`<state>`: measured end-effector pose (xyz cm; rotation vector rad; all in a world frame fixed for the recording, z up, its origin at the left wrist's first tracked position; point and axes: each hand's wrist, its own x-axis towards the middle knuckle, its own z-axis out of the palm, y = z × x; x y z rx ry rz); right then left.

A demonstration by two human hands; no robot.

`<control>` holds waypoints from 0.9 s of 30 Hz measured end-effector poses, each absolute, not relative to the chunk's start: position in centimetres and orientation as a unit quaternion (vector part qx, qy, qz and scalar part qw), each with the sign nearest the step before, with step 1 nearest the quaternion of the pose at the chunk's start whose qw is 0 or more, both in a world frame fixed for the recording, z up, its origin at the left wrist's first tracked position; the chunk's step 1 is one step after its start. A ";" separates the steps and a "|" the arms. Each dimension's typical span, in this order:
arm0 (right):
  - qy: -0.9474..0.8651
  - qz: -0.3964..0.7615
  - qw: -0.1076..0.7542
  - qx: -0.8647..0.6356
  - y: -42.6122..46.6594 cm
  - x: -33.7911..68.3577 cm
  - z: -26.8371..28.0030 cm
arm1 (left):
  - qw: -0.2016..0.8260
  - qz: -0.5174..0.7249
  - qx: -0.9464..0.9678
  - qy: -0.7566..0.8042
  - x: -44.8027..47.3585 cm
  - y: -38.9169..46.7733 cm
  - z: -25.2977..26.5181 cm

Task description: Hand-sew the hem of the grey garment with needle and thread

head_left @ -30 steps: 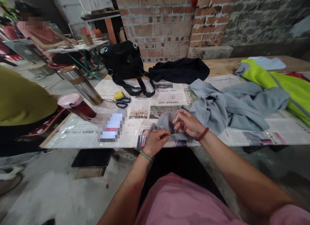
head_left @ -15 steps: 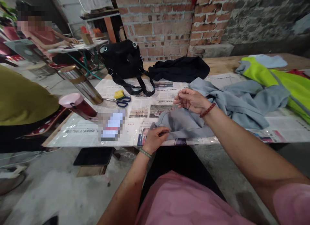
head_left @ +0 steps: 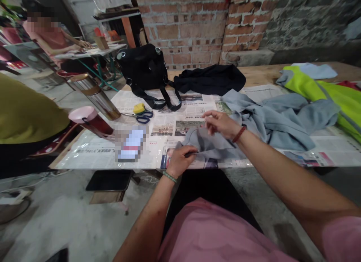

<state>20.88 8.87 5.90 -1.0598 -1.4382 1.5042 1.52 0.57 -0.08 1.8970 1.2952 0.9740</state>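
My left hand (head_left: 182, 161) pinches an edge of the grey cloth garment (head_left: 270, 115) near the front of the table. Above the same cloth, slightly up and to the right, hovers my right hand (head_left: 221, 123), its fingers bent and drawn together. Whatever lies between those fingertips is too small and blurred to make out. The near part of the garment is bunched between both hands, and its larger heap spreads to the right across the newspaper.
Newspaper under clear plastic covers the table (head_left: 90, 151). On the left are a phone (head_left: 132, 143), a pink-lidded cup (head_left: 91, 121), a steel flask (head_left: 96, 96) and scissors (head_left: 143, 116). Behind lie a black bag (head_left: 145, 68), dark cloth (head_left: 210, 79) and a yellow-green garment (head_left: 307, 83). Other people sit left.
My right hand has dropped a little toward the grey garment, and its fingers have turned downward. My left hand keeps its place and its pinch on the cloth.
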 end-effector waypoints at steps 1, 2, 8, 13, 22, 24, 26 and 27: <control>-0.601 0.573 0.351 -0.433 8.2 20.7 5.1 | 0.313 0.369 0.726 0.489 1.5 0.6 -0.1; -0.640 0.545 0.309 -0.445 7.5 20.5 4.4 | 0.311 0.367 0.729 0.487 1.5 0.6 0.0; -0.868 0.277 0.164 -0.377 5.9 20.9 2.6 | 0.313 0.358 0.736 0.482 1.6 0.5 0.0; -0.902 0.251 0.111 -0.333 5.9 21.1 2.8 | 0.314 0.350 0.741 0.479 1.7 0.4 0.2; -0.876 0.329 0.125 -0.330 5.8 21.1 2.4 | 0.313 0.340 0.750 0.473 1.5 0.5 0.1; -0.869 0.345 0.130 -0.329 5.7 21.1 2.5 | 0.312 0.338 0.752 0.472 1.5 0.5 0.0; -0.866 0.355 0.138 -0.326 5.5 20.9 2.6 | 0.312 0.333 0.755 0.470 1.5 0.5 0.0; -0.864 0.359 0.141 -0.324 5.5 20.9 2.6 | 0.313 0.330 0.757 0.470 1.5 0.5 0.0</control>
